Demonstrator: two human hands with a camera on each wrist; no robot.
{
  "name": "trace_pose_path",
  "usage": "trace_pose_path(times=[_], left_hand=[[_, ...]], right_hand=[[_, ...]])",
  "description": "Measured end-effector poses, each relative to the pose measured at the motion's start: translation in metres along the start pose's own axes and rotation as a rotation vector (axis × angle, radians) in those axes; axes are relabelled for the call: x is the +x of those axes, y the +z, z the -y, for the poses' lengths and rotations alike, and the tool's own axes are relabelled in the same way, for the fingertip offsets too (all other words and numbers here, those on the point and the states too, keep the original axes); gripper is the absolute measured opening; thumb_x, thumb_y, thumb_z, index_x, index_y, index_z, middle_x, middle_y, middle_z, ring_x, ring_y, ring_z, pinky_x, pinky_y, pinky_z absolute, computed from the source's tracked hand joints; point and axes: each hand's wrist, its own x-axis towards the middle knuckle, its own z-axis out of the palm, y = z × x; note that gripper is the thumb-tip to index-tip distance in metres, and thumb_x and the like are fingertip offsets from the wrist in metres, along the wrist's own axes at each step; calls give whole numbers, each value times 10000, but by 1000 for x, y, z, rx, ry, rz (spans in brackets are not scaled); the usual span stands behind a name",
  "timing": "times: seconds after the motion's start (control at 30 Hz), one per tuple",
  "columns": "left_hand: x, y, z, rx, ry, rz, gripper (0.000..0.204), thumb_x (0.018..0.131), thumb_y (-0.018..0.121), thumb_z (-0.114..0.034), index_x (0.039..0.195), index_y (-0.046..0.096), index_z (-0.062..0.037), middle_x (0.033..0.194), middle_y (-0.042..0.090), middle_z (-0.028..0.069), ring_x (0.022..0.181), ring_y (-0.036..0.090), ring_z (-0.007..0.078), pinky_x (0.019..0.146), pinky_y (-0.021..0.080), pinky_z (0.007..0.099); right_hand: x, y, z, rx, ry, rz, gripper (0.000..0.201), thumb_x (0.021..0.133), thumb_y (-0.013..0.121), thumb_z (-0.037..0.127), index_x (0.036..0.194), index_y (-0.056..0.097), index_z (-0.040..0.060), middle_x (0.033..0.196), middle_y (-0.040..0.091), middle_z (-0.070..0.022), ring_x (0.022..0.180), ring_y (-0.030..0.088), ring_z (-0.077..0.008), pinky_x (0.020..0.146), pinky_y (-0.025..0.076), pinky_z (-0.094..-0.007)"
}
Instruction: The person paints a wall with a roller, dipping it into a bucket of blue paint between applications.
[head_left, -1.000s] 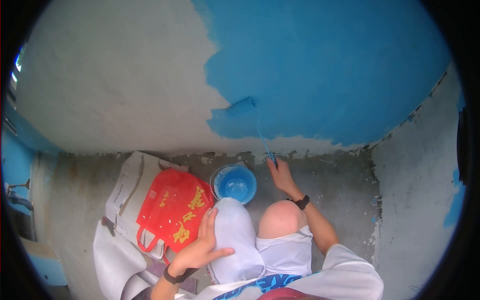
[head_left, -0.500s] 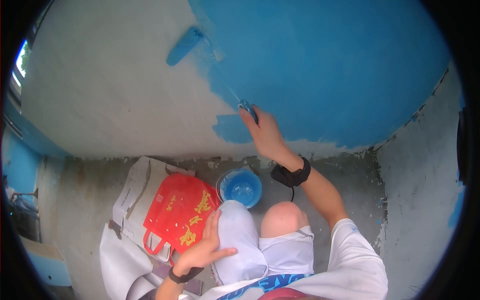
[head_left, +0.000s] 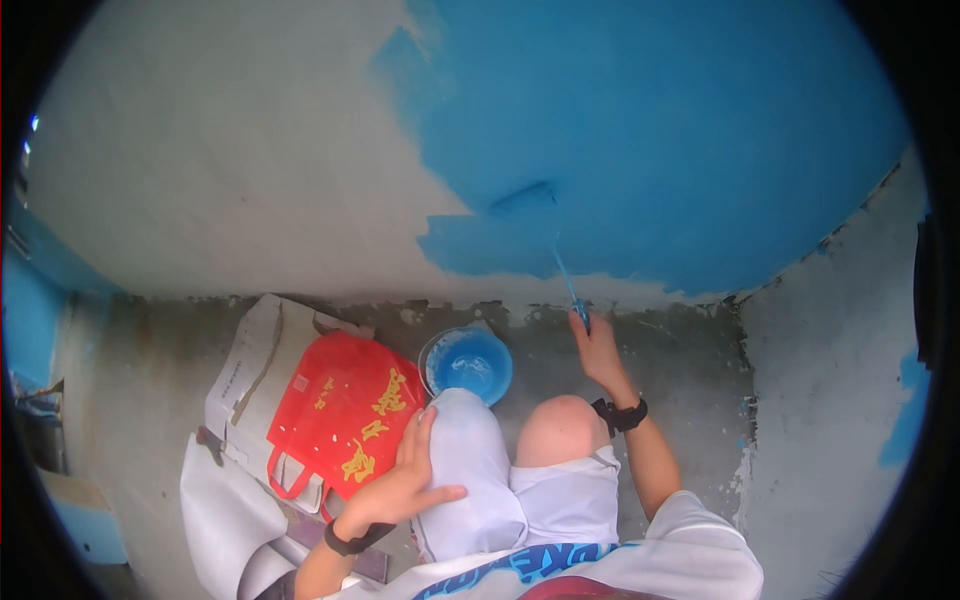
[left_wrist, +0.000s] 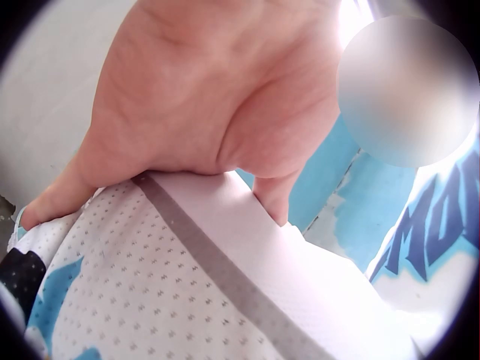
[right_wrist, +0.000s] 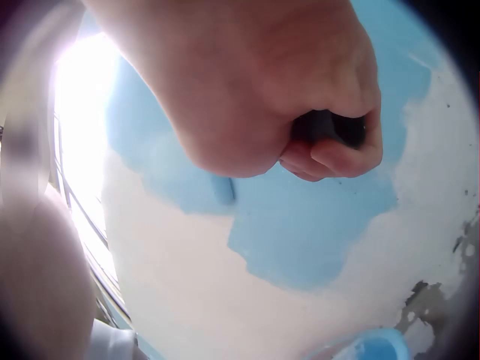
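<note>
My right hand grips the handle of a paint roller, fingers curled round its dark grip in the right wrist view. The blue roller head lies against the blue-painted part of the wall, near the ragged border with the bare pale wall. My left hand rests on my left knee, fingers spread over the white cloth; in the left wrist view the palm presses down on the dotted fabric.
A blue bucket with paint stands on the grey floor before my knees. Left of it lie a red bag with yellow lettering and a torn white carton. A grey side wall rises on the right.
The right hand swung the roller up and left to the bare wall, then back down right onto the blue. Fresh blue shows at the upper border. The left hand stayed on the knee.
</note>
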Motion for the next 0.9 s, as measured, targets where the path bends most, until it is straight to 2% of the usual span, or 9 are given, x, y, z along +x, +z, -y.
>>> trace_pose_path(times=[0.07, 0.2, 0.27, 0.4, 0.47, 0.53, 0.6, 0.7, 0.9], left_hand=[[1, 0, 0, 0, 25, -14, 1202, 912, 708, -515, 1545, -68, 149, 1618, 29, 397, 1543, -3, 506, 1262, 119, 493], [1, 0, -1, -11, 33, -17, 1202, 914, 705, -517, 1545, -72, 149, 1619, 29, 399, 1543, -12, 508, 1262, 111, 494], [0, 0, 0, -7, 39, -23, 1203, 914, 705, -518, 1546, -74, 148, 1619, 28, 399, 1543, -14, 508, 1261, 109, 495], [2, 2, 1, 5, 27, -24, 1193, 919, 696, -519, 1550, -72, 140, 1620, 24, 398, 1542, -15, 510, 1259, 110, 503], [4, 2, 1, 15, 29, -22, 1188, 921, 692, -518, 1552, -71, 137, 1620, 22, 398, 1542, -17, 510, 1258, 110, 505], [6, 1, 1, -6, 40, -25, 1184, 924, 683, -523, 1554, -75, 134, 1622, 17, 396, 1541, -23, 512, 1259, 107, 504], [8, 1, 3, -8, 40, -21, 1185, 925, 679, -527, 1554, -78, 134, 1624, 14, 393, 1541, -23, 513, 1259, 106, 504], [8, -2, 0, -19, 25, -12, 1190, 926, 672, -538, 1553, -83, 135, 1627, 7, 389, 1541, -23, 513, 1260, 105, 504], [4, -1, 0, -18, 18, -2, 1205, 925, 666, -560, 1547, -87, 146, 1629, 2, 387, 1541, -21, 511, 1261, 102, 503]], right_hand=[[-16, 1, -13, -63, 135, -41, 379, 1054, 560, 335, 940, 590, -25, 643, 466, -144, 595, 430, -247, 594, 404, -415], [-37, 2, -29, -20, 149, -65, 392, 1049, 579, 340, 872, 586, -10, 602, 476, -92, 558, 435, -184, 551, 387, -373], [-44, -1, -27, 285, 287, 5, 374, 1056, 578, 329, 848, 565, 19, 603, 491, -11, 536, 434, -108, 509, 358, -316], [-36, -19, 23, 485, 304, 27, 342, 1066, 567, 312, 854, 549, 44, 614, 484, 44, 530, 419, -60, 486, 337, -281], [-9, -32, 48, 325, 144, 14, 341, 1077, 542, 317, 865, 533, 51, 611, 477, 48, 531, 426, -60, 485, 339, -284], [23, -38, 75, 262, 92, -43, 354, 1080, 530, 326, 893, 548, 26, 601, 467, -2, 537, 415, -102, 502, 349, -320], [53, -46, 112, 37, -74, -100, 375, 1080, 518, 335, 941, 553, -11, 615, 436, -68, 564, 385, -162, 537, 363, -369], [83, -42, 167, 27, -118, -90, 380, 1078, 515, 329, 972, 549, -34, 643, 401, -106, 601, 349, -203, 572, 372, -398], [114, -44, 230, 106, -265, 6, 376, 1081, 516, 316, 928, 531, -28, 675, 398, -88, 638, 345, -186, 594, 382, -390]])
